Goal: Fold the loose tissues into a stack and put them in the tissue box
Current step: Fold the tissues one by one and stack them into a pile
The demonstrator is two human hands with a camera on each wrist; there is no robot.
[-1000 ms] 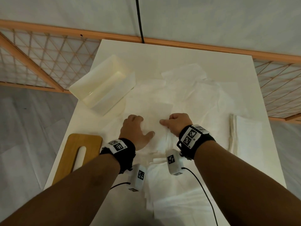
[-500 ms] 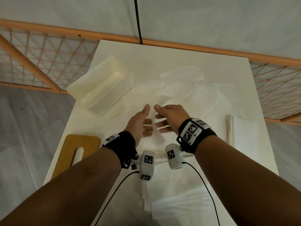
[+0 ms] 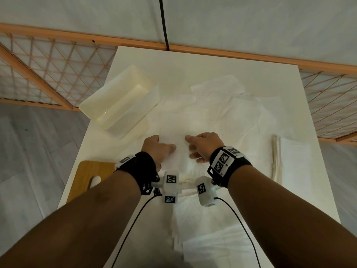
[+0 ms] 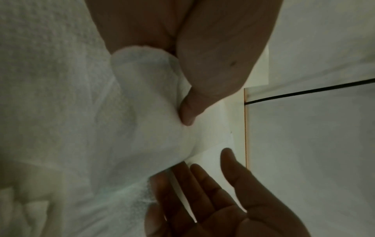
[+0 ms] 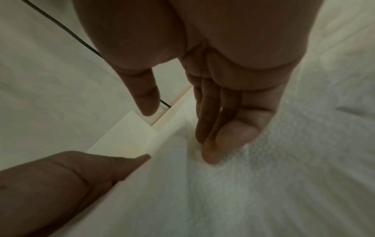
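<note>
Lid (image 3: 90,180) at bench (image 3: 193,66) left edge. Box (image 3: 117,103) far left, open. Left hand (image 3: 157,149) pinches tissue (image 3: 173,136) edge, thumb on top, fingers curled under. Right hand (image 3: 202,146) flat on same tissue, fingers straight. Folded stack (image 3: 289,161) at right.

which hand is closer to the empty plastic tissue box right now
Left. The left hand sits just near-right of the tissue box, gripping a tissue; the right hand lies farther right, beyond that tissue.
</note>
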